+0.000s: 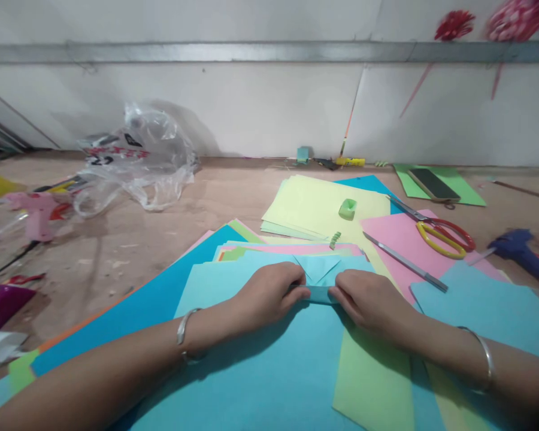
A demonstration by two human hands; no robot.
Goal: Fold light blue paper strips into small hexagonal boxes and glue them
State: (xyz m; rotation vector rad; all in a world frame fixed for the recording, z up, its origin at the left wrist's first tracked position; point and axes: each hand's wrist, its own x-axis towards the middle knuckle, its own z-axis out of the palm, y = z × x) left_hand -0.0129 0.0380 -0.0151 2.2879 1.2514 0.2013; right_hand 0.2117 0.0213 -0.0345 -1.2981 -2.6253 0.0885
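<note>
Both hands down on the small light-blue folded paper piece (320, 281), which sits on top of the big light-blue paper sheet (269, 359) at the near middle of the desk (130, 239). My left hand (269, 296) pinches its left end, my right hand (368, 299) pinches its right end; fingertips are closed on the paper from both sides, with a short gap between the two hands. Gripping at both ends keeps the fold flat and square against the sheet underneath. The triangular flap points away from me, so the crease line is in plain sight.

The big sheet works as a clean, flat backing over the rough desk. The pale-yellow paper stack (314, 206) is fanned just behind. The red-and-yellow-handled scissors (435, 230) and the thin grey metal rod (406, 261) lie on the pink paper sheet (399, 239) to my right, near the right hand. The crumpled clear plastic bag (139, 158) is pushed far left, well apart from the fold.
</note>
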